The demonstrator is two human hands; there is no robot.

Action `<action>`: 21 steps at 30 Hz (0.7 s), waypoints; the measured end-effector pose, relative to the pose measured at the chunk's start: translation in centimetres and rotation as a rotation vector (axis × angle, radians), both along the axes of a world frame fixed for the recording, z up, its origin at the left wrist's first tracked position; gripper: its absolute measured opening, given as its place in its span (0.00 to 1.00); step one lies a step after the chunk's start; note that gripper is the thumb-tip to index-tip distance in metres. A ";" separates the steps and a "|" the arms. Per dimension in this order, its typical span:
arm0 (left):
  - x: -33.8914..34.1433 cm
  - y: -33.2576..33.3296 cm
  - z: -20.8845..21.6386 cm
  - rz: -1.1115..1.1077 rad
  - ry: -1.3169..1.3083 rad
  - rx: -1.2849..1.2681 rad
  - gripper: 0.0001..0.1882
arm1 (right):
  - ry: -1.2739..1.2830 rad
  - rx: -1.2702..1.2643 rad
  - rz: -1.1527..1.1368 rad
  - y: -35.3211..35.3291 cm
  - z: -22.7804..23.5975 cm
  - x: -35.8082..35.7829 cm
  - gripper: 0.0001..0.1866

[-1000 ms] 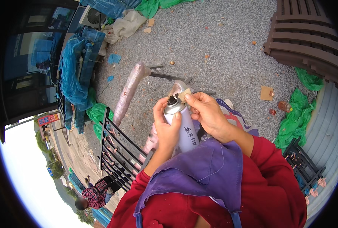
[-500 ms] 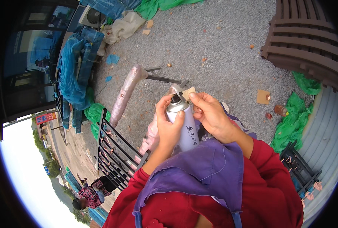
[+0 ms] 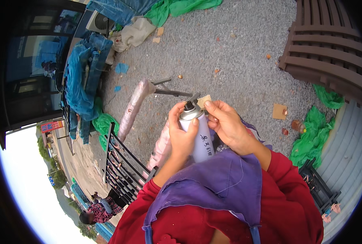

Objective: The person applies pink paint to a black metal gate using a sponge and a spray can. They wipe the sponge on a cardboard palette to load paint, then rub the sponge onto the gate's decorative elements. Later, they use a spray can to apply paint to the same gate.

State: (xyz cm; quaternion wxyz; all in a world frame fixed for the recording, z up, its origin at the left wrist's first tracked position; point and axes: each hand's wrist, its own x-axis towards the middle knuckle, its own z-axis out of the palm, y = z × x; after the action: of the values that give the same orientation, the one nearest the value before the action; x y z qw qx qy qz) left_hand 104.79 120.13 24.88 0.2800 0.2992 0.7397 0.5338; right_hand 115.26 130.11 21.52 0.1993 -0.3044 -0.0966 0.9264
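Pale spray can [image 3: 200, 140], silvery shoulder, black nozzle on top, dark handwriting down side; held upright above gravel ground [image 3: 238, 53], in front of chest. Left hand [image 3: 183, 136] clamped around can body. Right hand [image 3: 225, 124] fingertips pinched on small tan scrap [image 3: 203, 100] just beside nozzle.

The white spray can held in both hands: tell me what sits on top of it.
On the white cylindrical spray can sits a small black nozzle, uncapped. The left hand wraps the can; the right hand pinches a tan scrap beside it. The can's base is hidden.
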 end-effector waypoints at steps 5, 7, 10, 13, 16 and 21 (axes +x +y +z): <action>-1.3 3.0 0.1 0.092 -0.129 0.016 0.37 | -0.008 -0.069 -0.030 2.9 0.3 -1.2 0.12; -2.5 4.3 0.1 0.112 -0.200 -0.006 0.40 | -0.006 -0.073 -0.031 4.3 -0.3 -2.2 0.11; -5.2 6.3 -1.4 0.031 -0.289 -0.065 0.44 | -0.110 0.048 -0.064 8.3 -1.8 -3.2 0.11; -8.8 8.7 -3.3 0.037 -0.498 -0.050 0.45 | -0.128 0.318 -0.139 16.2 -2.2 -3.6 0.09; -13.2 12.2 -3.9 0.139 -0.677 0.026 0.44 | 0.124 0.477 -0.195 23.2 -0.7 -5.0 0.08; -20.7 18.2 -3.5 0.138 -0.661 0.130 0.45 | 0.467 0.523 -0.087 31.2 0.5 -8.4 0.15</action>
State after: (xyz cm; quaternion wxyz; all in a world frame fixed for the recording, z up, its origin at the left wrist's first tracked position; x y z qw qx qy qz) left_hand 84.06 138.30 21.41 0.4479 0.0765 0.5918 0.6658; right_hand 106.83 161.34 22.01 0.3264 -0.0271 -0.2692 0.9057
